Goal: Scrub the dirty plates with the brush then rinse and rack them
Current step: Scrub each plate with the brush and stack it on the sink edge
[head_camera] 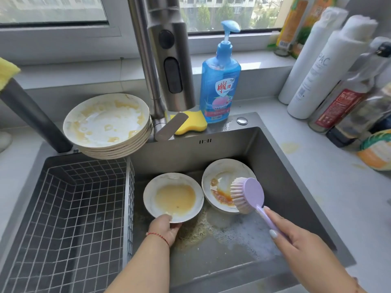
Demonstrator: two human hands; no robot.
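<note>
The left hand [164, 228] pinches the near rim of a plate [173, 197] holding yellow liquid, thumb on top and fingers curled beneath, keeping it over the sink [296, 187] floor. The right hand [296, 240] grips the brush [247, 195] by its lilac handle, forefinger stretched along the shaft. The forearm comes in from the lower right. The bristles press against a second plate [224, 176] streaked with orange sauce, which leans on the sink's back wall. A stack [108, 125] of dirty plates sits on the rim behind the wire rack [69, 218]. The blue soap bottle [220, 81] bears Chinese characters; a white bottle [321, 68] reads "PAC".
</note>
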